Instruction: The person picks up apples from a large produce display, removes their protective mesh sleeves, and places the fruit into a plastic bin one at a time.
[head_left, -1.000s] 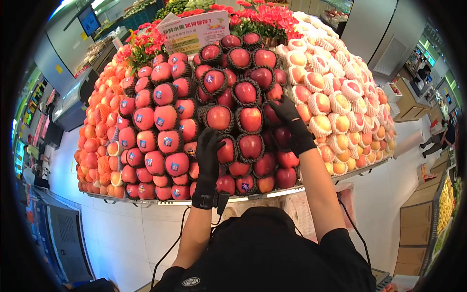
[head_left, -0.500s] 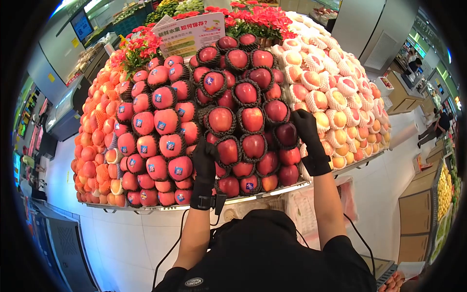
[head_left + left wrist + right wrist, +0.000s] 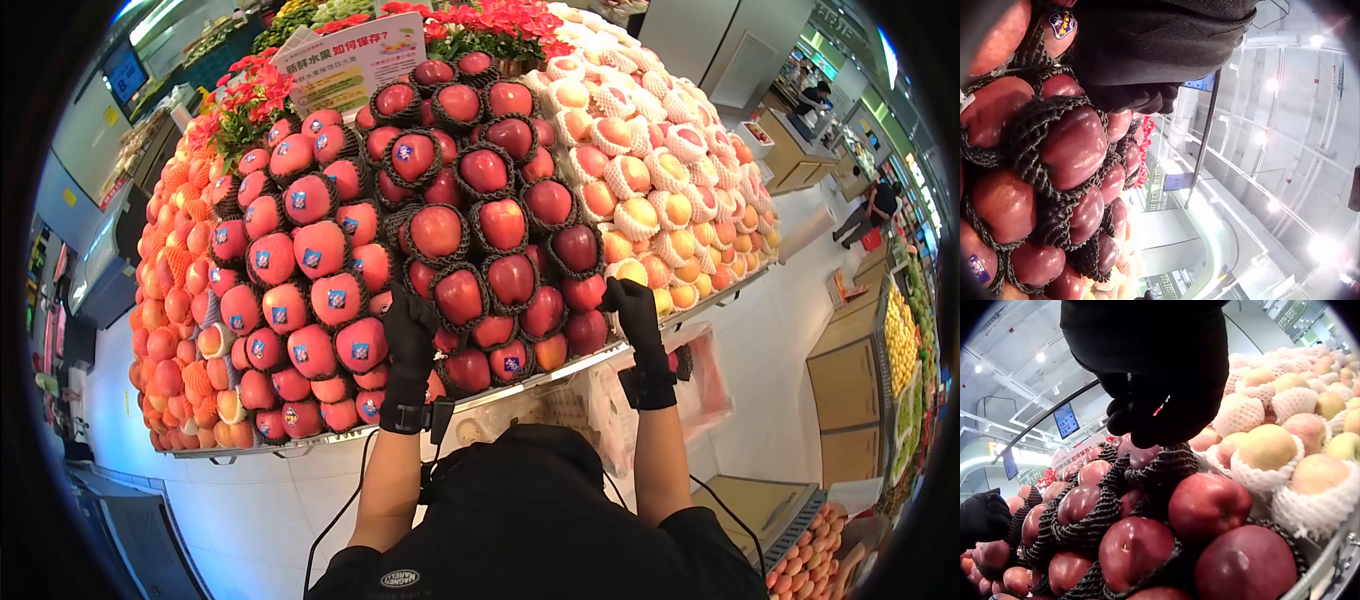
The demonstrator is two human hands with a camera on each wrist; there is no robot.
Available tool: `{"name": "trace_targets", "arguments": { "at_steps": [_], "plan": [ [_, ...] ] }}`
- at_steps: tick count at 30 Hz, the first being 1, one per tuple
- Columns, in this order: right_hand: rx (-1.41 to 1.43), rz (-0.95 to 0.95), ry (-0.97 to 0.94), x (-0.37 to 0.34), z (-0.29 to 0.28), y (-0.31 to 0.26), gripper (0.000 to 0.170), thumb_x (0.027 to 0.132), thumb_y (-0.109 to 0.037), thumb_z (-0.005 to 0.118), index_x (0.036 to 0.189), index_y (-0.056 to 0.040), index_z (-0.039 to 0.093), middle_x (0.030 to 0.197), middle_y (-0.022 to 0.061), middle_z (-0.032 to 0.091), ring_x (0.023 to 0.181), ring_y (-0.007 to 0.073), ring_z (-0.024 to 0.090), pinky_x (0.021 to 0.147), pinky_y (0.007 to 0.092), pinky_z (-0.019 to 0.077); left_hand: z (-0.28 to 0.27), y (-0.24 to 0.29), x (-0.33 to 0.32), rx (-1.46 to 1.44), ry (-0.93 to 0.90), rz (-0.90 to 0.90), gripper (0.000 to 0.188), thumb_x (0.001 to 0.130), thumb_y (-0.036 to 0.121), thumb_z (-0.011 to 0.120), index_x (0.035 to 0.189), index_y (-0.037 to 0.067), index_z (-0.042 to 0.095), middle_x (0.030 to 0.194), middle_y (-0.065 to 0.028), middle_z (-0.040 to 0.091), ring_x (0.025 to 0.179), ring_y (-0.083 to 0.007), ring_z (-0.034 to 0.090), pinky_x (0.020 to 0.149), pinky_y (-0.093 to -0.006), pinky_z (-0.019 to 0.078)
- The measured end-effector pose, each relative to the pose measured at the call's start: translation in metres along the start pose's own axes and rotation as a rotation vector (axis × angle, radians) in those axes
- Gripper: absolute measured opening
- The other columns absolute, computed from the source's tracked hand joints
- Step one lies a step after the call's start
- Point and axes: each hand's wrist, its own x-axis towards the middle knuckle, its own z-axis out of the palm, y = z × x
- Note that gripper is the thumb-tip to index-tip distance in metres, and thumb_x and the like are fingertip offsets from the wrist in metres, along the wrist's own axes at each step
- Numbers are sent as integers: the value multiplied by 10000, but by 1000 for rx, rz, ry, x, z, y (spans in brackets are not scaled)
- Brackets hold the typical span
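Head view, centre of the frame: netted dark-red apples (image 3: 503, 225), round, without a long axis, directly between left hand (image 3: 410, 325) and right hand (image 3: 632, 305), roughly equally near; right fingers loosely curled, apparently empty; left fingers bent, grip hidden, impossible to tell.
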Motion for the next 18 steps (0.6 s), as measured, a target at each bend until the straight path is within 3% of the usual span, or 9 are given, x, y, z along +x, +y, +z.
{"name": "trace_targets", "arguments": {
  "at_steps": [1,2,5,8,11,14,17,18],
  "plan": [
    [96,112,19,-11,1,-1,341,905,-261,582,714,20,615,613,86,615,596,148,601,537,300,446,-3,1,0,-10,-34,-5,425,1019,368,360,662,138,379,564,23,324,484,-114,314,454,-250,290],
    [108,107,71,-17,1,13,387,910,-287,586,685,28,610,570,65,593,550,124,575,509,286,425,-6,2,0,-20,-67,-10,426,1017,369,373,663,133,392,569,18,342,488,-120,336,458,-253,308],
    [78,251,127,-43,-4,17,383,912,-286,581,670,9,618,552,56,583,504,130,544,534,275,419,-14,-7,7,-112,-58,105,383,1026,339,354,746,97,455,657,-17,437,588,-148,431,576,-286,405],
    [155,298,155,-62,-5,17,366,893,-272,608,683,28,613,538,72,573,441,134,532,475,266,406,4,1,-7,189,-132,281,343,1031,295,349,825,58,488,748,-46,496,704,-165,489,727,-341,454],
    [189,366,196,-77,-2,22,347,888,-260,610,713,41,611,558,82,580,436,143,552,473,271,428,-18,-2,-2,427,-157,289,337,1032,267,345,838,38,499,759,-57,517,744,-175,514,790,-372,466],
    [179,389,191,-97,-5,32,312,888,-233,594,777,57,626,591,87,602,475,157,587,503,274,461,-19,2,-12,117,-242,120,257,1027,204,366,838,62,467,751,-40,465,718,-181,464,722,-362,447],
    [227,353,174,-108,-5,53,261,870,-180,570,806,65,634,620,92,622,505,163,602,535,279,483,-4,9,-25,462,-216,213,355,1032,306,323,800,75,460,721,-44,462,692,-197,448,705,-357,431],
    [188,348,112,-113,-9,61,215,828,-130,557,830,70,639,648,105,636,544,165,619,568,282,500,-3,11,-27,221,-304,121,393,1026,348,311,775,80,452,717,-46,460,690,-198,441,694,-350,424]
  ]
}}
